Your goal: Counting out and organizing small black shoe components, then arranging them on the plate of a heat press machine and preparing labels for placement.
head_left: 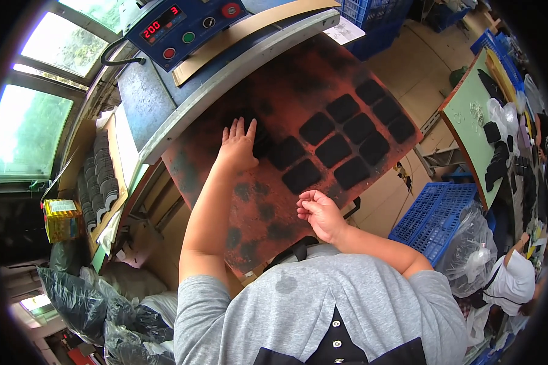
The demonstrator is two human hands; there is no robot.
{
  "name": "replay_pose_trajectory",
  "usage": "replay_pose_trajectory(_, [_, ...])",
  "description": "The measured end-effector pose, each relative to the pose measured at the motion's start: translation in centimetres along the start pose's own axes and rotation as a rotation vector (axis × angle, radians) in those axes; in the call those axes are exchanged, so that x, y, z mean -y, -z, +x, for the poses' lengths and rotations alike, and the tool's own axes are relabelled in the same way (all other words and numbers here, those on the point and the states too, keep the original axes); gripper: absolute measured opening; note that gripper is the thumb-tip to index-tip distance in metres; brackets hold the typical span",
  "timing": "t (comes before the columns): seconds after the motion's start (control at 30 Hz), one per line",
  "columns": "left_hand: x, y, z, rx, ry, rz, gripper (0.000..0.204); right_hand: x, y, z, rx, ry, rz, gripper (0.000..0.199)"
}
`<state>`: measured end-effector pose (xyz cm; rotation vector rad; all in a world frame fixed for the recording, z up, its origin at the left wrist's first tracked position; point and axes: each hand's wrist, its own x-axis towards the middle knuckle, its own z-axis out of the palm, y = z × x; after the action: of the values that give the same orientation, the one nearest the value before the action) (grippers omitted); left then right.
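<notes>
Black square pads (347, 137) lying in rows on the worn red mat (274, 207) before you, your left hand (238, 147) pressing flat, fingers spread, your right hand (318, 213) hovering loosely curled, holding nothing visible.

A big red mat (268, 201) lies on the press table (164, 115). Black square pads (341, 143) sit in rows near its right edge. The left hand (237, 146) lies flat on the mat, touching one pad. The right hand (319, 213) is curled near the mat's front edge. A blue crate (432, 213) stands to the right.
</notes>
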<state>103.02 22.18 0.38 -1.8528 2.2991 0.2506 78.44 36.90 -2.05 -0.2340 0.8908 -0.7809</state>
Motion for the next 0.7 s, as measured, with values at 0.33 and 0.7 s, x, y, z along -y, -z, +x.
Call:
replay_pose_trajectory(0.33, [2.4,-2.8,0.6,-0.327,0.007,-0.061,0.066,-0.7,-2.5,3.5,0.13,-0.076,-0.042,0.012])
replay_pose_trajectory(0.7, [-0.3,-2.8,-14.0,-0.585,-0.359,-0.284,0.053,1.8,-7.6,8.1,0.327,-0.26,-0.076,0.039])
